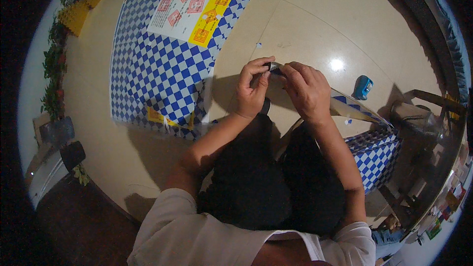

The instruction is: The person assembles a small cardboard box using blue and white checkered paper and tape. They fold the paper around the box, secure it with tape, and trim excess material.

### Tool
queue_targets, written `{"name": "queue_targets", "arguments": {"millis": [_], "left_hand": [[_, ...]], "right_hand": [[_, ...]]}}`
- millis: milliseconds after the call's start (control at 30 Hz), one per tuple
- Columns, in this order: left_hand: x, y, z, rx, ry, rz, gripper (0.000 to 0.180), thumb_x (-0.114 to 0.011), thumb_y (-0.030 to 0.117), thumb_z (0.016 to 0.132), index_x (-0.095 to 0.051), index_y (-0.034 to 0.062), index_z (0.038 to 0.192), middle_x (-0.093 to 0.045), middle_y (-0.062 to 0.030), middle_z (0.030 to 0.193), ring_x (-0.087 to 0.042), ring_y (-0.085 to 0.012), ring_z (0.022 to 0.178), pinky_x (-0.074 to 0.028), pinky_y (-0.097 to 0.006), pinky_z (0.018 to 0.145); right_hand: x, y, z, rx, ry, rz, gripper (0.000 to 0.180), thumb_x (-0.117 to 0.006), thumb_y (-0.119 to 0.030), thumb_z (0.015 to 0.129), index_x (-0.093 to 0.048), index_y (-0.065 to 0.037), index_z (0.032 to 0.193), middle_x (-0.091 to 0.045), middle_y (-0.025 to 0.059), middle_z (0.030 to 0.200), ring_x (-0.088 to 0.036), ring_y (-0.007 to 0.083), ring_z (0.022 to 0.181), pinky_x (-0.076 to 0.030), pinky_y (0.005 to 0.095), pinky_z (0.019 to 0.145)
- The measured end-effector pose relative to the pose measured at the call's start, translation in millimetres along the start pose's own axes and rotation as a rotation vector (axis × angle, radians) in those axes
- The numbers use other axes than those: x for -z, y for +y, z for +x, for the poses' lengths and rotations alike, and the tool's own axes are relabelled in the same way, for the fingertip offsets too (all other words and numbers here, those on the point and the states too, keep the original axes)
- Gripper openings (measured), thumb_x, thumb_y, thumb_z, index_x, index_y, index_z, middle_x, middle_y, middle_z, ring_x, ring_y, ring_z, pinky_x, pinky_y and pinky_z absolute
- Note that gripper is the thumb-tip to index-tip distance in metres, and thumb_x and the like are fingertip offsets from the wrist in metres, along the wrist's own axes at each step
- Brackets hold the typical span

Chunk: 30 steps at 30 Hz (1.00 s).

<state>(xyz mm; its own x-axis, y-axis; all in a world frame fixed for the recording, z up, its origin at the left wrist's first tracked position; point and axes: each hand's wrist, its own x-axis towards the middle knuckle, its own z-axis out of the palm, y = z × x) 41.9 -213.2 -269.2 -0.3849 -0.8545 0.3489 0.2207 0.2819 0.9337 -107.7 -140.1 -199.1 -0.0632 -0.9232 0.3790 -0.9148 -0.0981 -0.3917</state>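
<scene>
Holding the small dark piece (274, 68) up between left hand (251, 91) and right hand (310, 91), above the floor (315, 24), just off the right edge of the big checkered sheet (167, 66). Showing left thumb and index pinched together on one end, right fingers curled in and apparently clamped on the other — cannot tell exactly where the right thumb presses, mostly hidden. Too small and shadowed to identify, so not guessing. To handle well, judging from here: keep both pinches close together, steady with the left, make fine movements with the right. Squeeze lightly — likely to slip or bend at this size. Tilt toward the light before pressing, and turn slightly to get out from under the fingers' shadow. Brace forearms against the thighs to cut shake. Watch the checkered strip (345, 100) running from beside the right forearm toward the far corner of the folded checkered bundle (377, 160); avoid snagging with the elbow. Leave the blue gadget (363, 87) on the floor beyond the strip's far edge. Stay off the printed page (170, 12) near the sheet's far right corner, and don't drop anything near the loose scrap (259, 45) beside the sheet's right edge.
</scene>
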Motion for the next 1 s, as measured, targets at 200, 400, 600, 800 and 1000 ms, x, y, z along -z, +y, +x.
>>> {"name": "queue_targets", "arguments": {"millis": [200,400,600,800,1000], "left_hand": [[5,-1,-1,0.015,0.019,0.006,0.013,-0.060,-0.002,0.095,-0.056,0.0026,0.106,-0.065,-0.0184,0.124,-0.063,-0.0268,0.115,-0.048,-0.035,0.100],[1,6,2,0.100,-0.003,0.065,0.019,-0.063,0.002,0.095,-0.058,0.0015,0.113,-0.065,-0.0151,0.123,-0.063,-0.0240,0.110,-0.048,-0.035,0.098],[-6,11,11,0.190,-0.161,0.048,0.026,-0.050,0.007,0.103,-0.049,-0.0014,0.127,-0.056,-0.0181,0.133,-0.055,-0.0256,0.122,-0.042,-0.038,0.107],[-16,15,11,0.231,-0.157,-0.018,0.024,-0.046,0.007,0.103,-0.049,-0.0009,0.126,-0.058,-0.0194,0.130,-0.055,-0.0264,0.124,-0.039,-0.040,0.111],[-13,18,11,0.321,-0.054,-0.052,0.024,-0.050,0.000,0.098,-0.053,-0.0023,0.122,-0.063,-0.0189,0.124,-0.059,-0.0264,0.120,-0.039,-0.039,0.112]], "right_hand": [[-2,-4,1,0.012,0.013,0.028,0.035,-0.066,-0.016,0.080,-0.065,-0.013,0.114,-0.066,0.0051,0.109,-0.066,0.0256,0.094,-0.052,0.0385,0.077],[-2,6,-6,0.004,-0.033,0.103,0.033,-0.061,-0.017,0.082,-0.064,-0.010,0.114,-0.065,0.0089,0.113,-0.065,0.0293,0.100,-0.051,0.0416,0.082],[0,14,-10,0.077,-0.084,0.024,0.039,-0.067,-0.019,0.080,-0.064,-0.013,0.118,-0.064,0.0070,0.117,-0.064,0.0241,0.106,-0.050,0.0388,0.087],[26,46,-45,0.156,0.036,-0.109,0.049,-0.068,-0.021,0.078,-0.063,-0.016,0.127,-0.063,0.0068,0.126,-0.063,0.0240,0.110,-0.049,0.0375,0.090],[73,81,-124,-0.058,0.149,-0.202,0.037,-0.077,-0.015,0.079,-0.072,-0.023,0.115,-0.068,0.0073,0.117,-0.067,0.0265,0.102,-0.052,0.0405,0.087]]}}
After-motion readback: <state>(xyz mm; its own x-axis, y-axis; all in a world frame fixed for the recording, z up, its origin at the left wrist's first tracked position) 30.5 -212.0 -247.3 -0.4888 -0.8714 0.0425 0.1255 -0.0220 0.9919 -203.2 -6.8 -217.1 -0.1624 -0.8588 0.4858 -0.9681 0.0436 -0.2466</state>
